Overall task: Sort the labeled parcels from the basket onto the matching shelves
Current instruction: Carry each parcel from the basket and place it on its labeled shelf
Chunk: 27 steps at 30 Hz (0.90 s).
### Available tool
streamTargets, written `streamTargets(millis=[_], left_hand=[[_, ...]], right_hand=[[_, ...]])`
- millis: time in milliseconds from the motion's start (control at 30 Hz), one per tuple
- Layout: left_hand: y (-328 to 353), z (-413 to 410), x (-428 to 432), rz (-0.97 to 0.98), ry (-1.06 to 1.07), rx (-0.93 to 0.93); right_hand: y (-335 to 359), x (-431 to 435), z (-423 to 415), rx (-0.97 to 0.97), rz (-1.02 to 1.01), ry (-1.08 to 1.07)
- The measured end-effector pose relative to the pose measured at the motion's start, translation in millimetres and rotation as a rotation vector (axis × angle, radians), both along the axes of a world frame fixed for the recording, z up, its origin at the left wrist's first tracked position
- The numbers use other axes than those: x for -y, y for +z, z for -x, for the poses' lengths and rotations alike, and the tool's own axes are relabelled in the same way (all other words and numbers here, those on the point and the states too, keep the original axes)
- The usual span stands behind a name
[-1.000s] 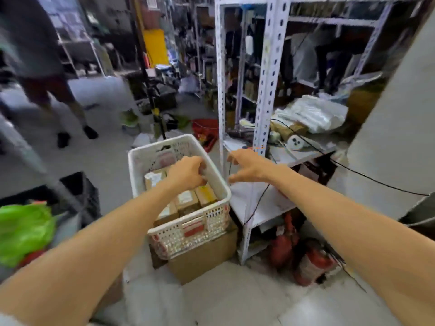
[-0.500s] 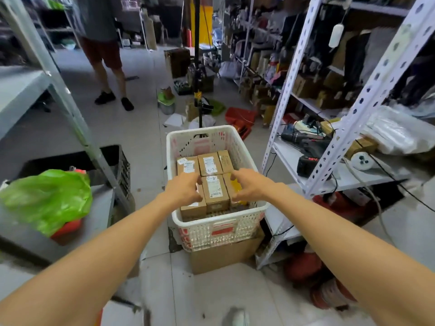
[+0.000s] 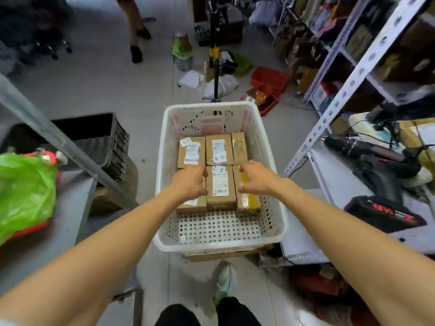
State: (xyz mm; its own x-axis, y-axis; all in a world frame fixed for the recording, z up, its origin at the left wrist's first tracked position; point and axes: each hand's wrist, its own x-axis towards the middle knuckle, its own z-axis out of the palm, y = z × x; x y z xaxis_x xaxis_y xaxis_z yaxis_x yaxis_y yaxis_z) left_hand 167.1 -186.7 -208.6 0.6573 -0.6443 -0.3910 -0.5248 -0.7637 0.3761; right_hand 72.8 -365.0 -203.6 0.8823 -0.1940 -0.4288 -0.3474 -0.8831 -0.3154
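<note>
We are reaching left hand (image 3: pixel 188 182) and right hand (image 3: pixel 256 178) into the basket (image 3: pixel 221 247) beside the A-2 parcel (image 3: pixel 220 184), fingers (image 3: pixel 246 166) bent down, grip unclear, likely lifting one parcel next.

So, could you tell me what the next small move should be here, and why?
Probably pinch the A-2 parcel and lift it: the left grip and right grip sit open either side of it in the white basket.

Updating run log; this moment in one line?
left hand: over near-left parcel | right hand: over near-right parcel | A-2 parcel: between hands | grip: unclear
</note>
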Motion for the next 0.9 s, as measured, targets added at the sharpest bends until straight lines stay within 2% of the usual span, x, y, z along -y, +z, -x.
streamTargets(millis=[233,567,700,800,900], left_hand=[[-60.1,-31.8,48.2,-0.029,0.031,-0.076],[-184.4,-52.9,79.8,-0.103,0.004,-0.165],[-221.8,-52.5,81.5,-0.15,-0.004,-0.2],[-246.0,-53.5,82.2,-0.139,0.001,-0.227],[-261.9,-53.4,80.5,-0.108,0.018,-0.234]], right_hand=[[-66.7,45.2,-32.8,-0.062,0.028,-0.082],[-210.0,60.9,-45.2,-0.224,0.017,-0.23],[-255.3,59.5,-45.0,-0.277,-0.021,-0.369],[-283.8,53.0,-52.9,-0.312,-0.039,-0.555],[-309.0,36.6,-60.5,-0.301,0.078,-0.672]])
